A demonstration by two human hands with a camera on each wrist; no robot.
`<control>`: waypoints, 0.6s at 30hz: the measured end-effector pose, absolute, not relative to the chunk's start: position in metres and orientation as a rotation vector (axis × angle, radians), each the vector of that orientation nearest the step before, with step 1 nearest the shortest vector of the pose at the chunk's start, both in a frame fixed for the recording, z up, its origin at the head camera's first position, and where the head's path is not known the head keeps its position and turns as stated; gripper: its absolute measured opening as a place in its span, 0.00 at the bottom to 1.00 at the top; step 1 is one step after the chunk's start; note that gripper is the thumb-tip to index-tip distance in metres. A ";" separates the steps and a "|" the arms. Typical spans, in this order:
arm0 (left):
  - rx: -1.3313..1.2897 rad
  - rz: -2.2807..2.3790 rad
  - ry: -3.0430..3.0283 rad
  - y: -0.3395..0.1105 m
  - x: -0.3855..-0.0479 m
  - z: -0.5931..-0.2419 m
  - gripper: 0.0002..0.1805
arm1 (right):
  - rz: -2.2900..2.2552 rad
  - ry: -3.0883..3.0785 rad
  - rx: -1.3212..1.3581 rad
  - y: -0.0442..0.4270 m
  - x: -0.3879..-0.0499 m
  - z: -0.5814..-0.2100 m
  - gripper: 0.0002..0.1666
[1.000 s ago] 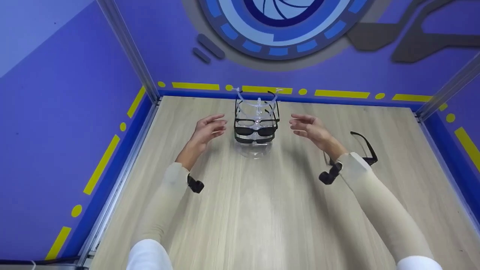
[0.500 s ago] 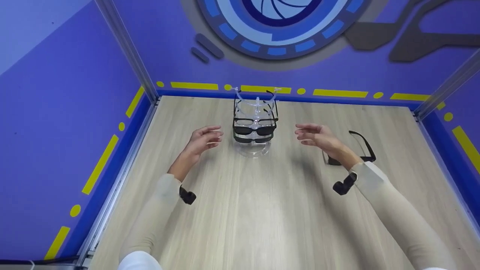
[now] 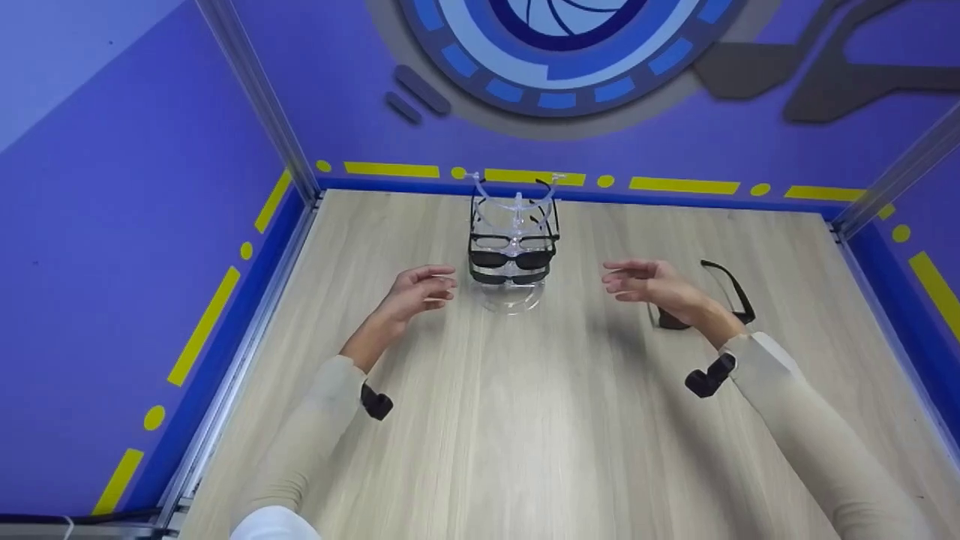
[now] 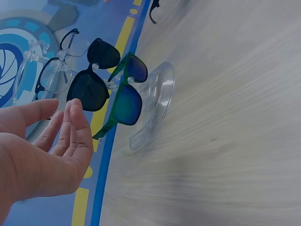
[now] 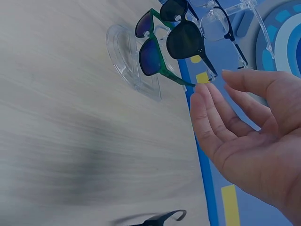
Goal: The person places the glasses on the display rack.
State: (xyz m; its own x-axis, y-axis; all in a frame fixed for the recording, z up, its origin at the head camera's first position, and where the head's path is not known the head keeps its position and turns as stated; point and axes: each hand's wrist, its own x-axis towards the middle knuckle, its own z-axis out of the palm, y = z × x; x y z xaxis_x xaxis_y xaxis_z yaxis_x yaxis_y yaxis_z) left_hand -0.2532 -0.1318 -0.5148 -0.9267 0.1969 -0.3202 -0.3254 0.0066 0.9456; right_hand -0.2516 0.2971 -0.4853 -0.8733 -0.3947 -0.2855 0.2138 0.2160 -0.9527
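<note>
A clear plastic eyewear stand [image 3: 517, 306] stands toward the back of the table, with three pairs stacked on it. Clear-lens glasses [image 3: 559, 238] sit highest, dark sunglasses [image 3: 489, 260] below them, and green-framed sunglasses [image 4: 128, 104] with bluish lenses lowest. The stand's top tier holds no pair. My left hand [image 3: 417, 294] hovers to the left of the stand, fingers relaxed, holding nothing. To the right, my right hand [image 3: 654, 288] is likewise apart from the stand, fingers loosely bent around nothing. Partly behind that hand lie black sunglasses [image 3: 739, 300] on the table.
The wooden table [image 3: 510, 420] is bounded by a blue printed back wall [image 3: 645, 142] and a left side wall [image 3: 150, 225] with metal corner posts. Each wrist carries a small black camera [image 3: 709, 376].
Both hands have drawn back toward me, and the right hand has also moved right, away from the stand. The stand and all the eyewear stay where they were.
</note>
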 end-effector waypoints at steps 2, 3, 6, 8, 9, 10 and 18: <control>-0.113 1.961 1.923 -0.130 -0.252 -0.516 0.19 | -1.691 2.027 -0.173 0.301 -0.250 -0.487 0.33; -0.109 1.953 1.919 -0.129 -0.252 -0.516 0.19 | -1.681 2.034 -0.175 0.303 -0.250 -0.488 0.33; -0.105 1.931 1.906 -0.122 -0.249 -0.518 0.20 | -1.654 2.049 -0.174 0.311 -0.246 -0.489 0.34; -0.100 1.915 1.902 -0.118 -0.248 -0.518 0.20 | -1.637 2.060 -0.166 0.316 -0.243 -0.489 0.33; -0.095 1.908 1.900 -0.116 -0.247 -0.519 0.20 | -1.629 2.066 -0.163 0.319 -0.242 -0.489 0.33; -0.087 1.900 1.900 -0.114 -0.246 -0.519 0.20 | -1.628 2.066 -0.160 0.321 -0.240 -0.489 0.33; -0.030 1.926 1.875 -0.099 -0.246 -0.519 0.16 | -1.632 2.062 -0.156 0.340 -0.238 -0.491 0.33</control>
State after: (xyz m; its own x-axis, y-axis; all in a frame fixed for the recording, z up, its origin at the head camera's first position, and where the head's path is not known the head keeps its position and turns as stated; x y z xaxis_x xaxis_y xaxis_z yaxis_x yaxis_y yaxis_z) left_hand -0.2464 -0.0989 -0.5190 -0.8986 0.2994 -0.3208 -0.3287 0.0253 0.9441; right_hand -0.2382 0.3400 -0.4913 -0.8676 -0.3875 -0.3118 0.2142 0.2746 -0.9374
